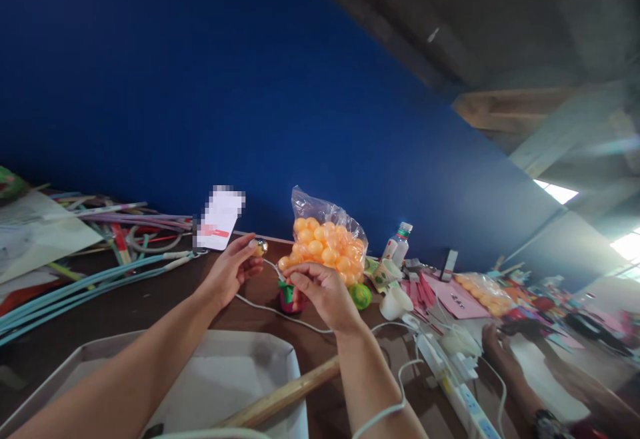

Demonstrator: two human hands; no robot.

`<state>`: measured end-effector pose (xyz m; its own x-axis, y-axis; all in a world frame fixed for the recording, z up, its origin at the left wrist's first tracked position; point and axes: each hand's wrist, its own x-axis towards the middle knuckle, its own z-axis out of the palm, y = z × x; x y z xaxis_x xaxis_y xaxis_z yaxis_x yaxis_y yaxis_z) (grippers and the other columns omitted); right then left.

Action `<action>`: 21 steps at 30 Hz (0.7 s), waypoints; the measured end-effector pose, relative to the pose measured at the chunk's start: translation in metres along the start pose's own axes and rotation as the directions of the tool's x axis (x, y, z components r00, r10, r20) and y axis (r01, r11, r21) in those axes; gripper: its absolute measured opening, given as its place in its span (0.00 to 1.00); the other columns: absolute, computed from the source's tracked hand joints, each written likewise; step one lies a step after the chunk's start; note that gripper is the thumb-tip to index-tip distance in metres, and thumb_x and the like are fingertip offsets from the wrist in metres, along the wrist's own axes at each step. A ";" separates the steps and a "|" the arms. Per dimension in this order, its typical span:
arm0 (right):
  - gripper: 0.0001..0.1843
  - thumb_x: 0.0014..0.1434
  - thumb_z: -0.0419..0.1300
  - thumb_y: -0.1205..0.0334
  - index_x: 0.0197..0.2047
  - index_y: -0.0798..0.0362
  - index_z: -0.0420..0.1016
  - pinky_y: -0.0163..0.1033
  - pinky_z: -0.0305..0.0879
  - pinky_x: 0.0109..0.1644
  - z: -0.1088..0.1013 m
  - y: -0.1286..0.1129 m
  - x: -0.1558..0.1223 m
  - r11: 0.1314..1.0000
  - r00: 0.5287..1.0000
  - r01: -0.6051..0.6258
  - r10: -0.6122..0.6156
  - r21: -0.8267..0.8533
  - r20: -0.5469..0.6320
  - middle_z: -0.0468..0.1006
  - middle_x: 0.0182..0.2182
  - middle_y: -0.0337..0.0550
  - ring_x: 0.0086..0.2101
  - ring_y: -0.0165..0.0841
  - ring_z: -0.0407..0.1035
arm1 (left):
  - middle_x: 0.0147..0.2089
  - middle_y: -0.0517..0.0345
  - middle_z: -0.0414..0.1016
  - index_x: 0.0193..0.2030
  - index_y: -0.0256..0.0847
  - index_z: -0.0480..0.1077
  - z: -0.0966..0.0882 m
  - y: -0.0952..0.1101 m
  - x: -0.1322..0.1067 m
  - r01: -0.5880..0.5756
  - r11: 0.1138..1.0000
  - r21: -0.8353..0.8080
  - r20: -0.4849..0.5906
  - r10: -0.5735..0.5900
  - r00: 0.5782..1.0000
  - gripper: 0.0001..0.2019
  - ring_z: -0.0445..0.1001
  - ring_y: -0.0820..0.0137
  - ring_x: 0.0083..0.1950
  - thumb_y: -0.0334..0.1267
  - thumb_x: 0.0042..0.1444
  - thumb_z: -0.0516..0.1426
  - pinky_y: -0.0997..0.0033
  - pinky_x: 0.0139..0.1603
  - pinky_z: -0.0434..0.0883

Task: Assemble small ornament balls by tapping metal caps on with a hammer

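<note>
My left hand (234, 271) is raised above the table, closed at thumb and fingertips around a small shiny gold ball (261, 247). A thin whitish strip (273, 268) runs from near the ball toward my right hand (323, 292). That hand's thumb and forefinger are pinched together, and its other fingers curl against a small magenta and green object (287, 297), whose kind I cannot make out. Just behind stands a clear plastic bag of orange balls (327, 242). A green ball (360, 296) lies right beside my right hand.
A phone (219, 218) leans against the blue partition (200, 92). Blue-wrapped sticks (95, 286) lie left, a white tray (200, 359) and wooden stick (280, 396) in front. Bottle (399, 244), white cup (397, 302), power strip (457, 386) and cables are right. Another person's hands (505, 359) work far right.
</note>
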<state>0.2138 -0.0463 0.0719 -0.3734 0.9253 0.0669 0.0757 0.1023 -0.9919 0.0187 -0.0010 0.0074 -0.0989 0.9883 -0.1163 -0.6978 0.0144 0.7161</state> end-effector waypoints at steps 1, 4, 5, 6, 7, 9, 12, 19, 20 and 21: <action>0.17 0.56 0.67 0.49 0.40 0.53 0.82 0.32 0.69 0.26 0.000 0.000 0.000 1.000 1.000 0.005 -0.005 0.005 0.003 0.78 0.25 0.39 0.21 0.26 0.69 | 0.36 0.56 0.80 0.56 0.41 0.70 0.001 0.002 0.001 -0.037 0.999 -0.016 -0.018 0.036 0.999 0.22 0.78 0.74 0.27 0.32 0.54 0.65 0.76 0.28 0.76; 0.16 0.56 0.67 0.50 0.41 0.53 0.82 0.32 0.68 0.26 0.000 0.001 -0.001 1.000 1.000 0.010 -0.010 -0.005 -0.001 0.77 0.24 0.37 0.20 0.25 0.69 | 0.34 0.60 0.79 0.64 0.46 0.64 0.002 0.010 0.002 -0.137 0.990 -0.032 -0.053 0.135 0.989 0.29 0.77 0.76 0.27 0.32 0.56 0.64 0.77 0.28 0.75; 0.16 0.56 0.67 0.50 0.41 0.54 0.82 0.32 0.68 0.26 0.000 0.000 -0.001 1.000 1.000 0.008 -0.008 -0.011 -0.007 0.76 0.23 0.37 0.20 0.25 0.68 | 0.34 0.61 0.79 0.66 0.47 0.61 0.002 0.012 0.002 -0.162 0.986 -0.029 -0.059 0.160 0.985 0.31 0.77 0.76 0.27 0.32 0.57 0.64 0.78 0.28 0.75; 0.17 0.55 0.67 0.50 0.41 0.54 0.82 0.33 0.68 0.26 0.001 0.000 -0.001 1.000 1.000 0.006 -0.007 -0.015 -0.015 0.75 0.22 0.36 0.19 0.25 0.68 | 0.34 0.61 0.79 0.68 0.48 0.60 0.002 0.014 0.002 -0.182 0.983 -0.024 -0.064 0.180 0.982 0.33 0.76 0.76 0.27 0.33 0.57 0.64 0.78 0.28 0.74; 0.17 0.55 0.67 0.49 0.41 0.54 0.82 0.33 0.68 0.26 0.001 0.000 -0.001 1.000 1.000 0.004 -0.005 -0.019 -0.019 0.75 0.22 0.36 0.19 0.25 0.68 | 0.34 0.62 0.78 0.69 0.49 0.58 0.002 0.015 0.002 -0.197 0.980 -0.017 -0.069 0.196 0.978 0.35 0.76 0.76 0.27 0.33 0.56 0.64 0.78 0.28 0.74; 0.18 0.55 0.67 0.49 0.41 0.54 0.82 0.34 0.68 0.26 0.002 -0.001 0.000 1.000 1.000 -0.003 0.002 -0.022 -0.027 0.75 0.22 0.36 0.19 0.25 0.67 | 0.34 0.62 0.78 0.71 0.51 0.55 0.002 0.017 0.003 -0.219 0.976 0.005 -0.082 0.219 0.972 0.38 0.76 0.76 0.28 0.33 0.56 0.64 0.78 0.28 0.74; 0.17 0.54 0.67 0.50 0.41 0.54 0.81 0.33 0.67 0.26 0.002 0.000 0.001 1.000 0.999 -0.014 0.014 -0.015 -0.031 0.76 0.23 0.36 0.19 0.25 0.67 | 0.35 0.63 0.78 0.71 0.52 0.55 0.001 0.017 0.003 -0.238 0.971 0.038 -0.102 0.240 0.965 0.39 0.76 0.76 0.28 0.33 0.54 0.65 0.78 0.28 0.74; 0.15 0.52 0.69 0.54 0.37 0.54 0.73 0.31 0.65 0.23 0.004 0.006 0.004 0.999 0.999 -0.007 0.008 0.046 -0.033 0.78 0.27 0.36 0.18 0.24 0.68 | 0.37 0.55 0.80 0.52 0.39 0.75 0.008 0.011 -0.005 -0.126 0.987 0.098 0.043 0.122 0.992 0.22 0.75 0.75 0.27 0.38 0.48 0.68 0.76 0.27 0.73; 0.15 0.52 0.69 0.54 0.37 0.54 0.73 0.30 0.65 0.23 0.004 0.007 0.005 0.999 0.999 -0.005 0.006 0.049 -0.035 0.78 0.27 0.37 0.18 0.24 0.68 | 0.38 0.54 0.80 0.49 0.38 0.77 0.010 0.008 -0.007 -0.106 0.987 0.123 0.071 0.098 0.993 0.21 0.75 0.74 0.27 0.39 0.47 0.69 0.76 0.27 0.73; 0.14 0.53 0.68 0.54 0.36 0.54 0.72 0.30 0.64 0.23 0.004 0.007 0.005 0.999 0.999 -0.003 0.004 0.050 -0.034 0.78 0.28 0.37 0.18 0.24 0.68 | 0.38 0.53 0.80 0.47 0.38 0.77 0.011 0.005 -0.009 -0.090 0.985 0.148 0.091 0.078 0.993 0.20 0.75 0.73 0.28 0.41 0.46 0.70 0.75 0.28 0.73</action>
<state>0.2087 -0.0427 0.0645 -0.3414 0.9376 0.0663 0.0305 0.0816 -0.9962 0.0236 -0.0079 0.0197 -0.0880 0.9961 0.0025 -0.5733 -0.0526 0.8177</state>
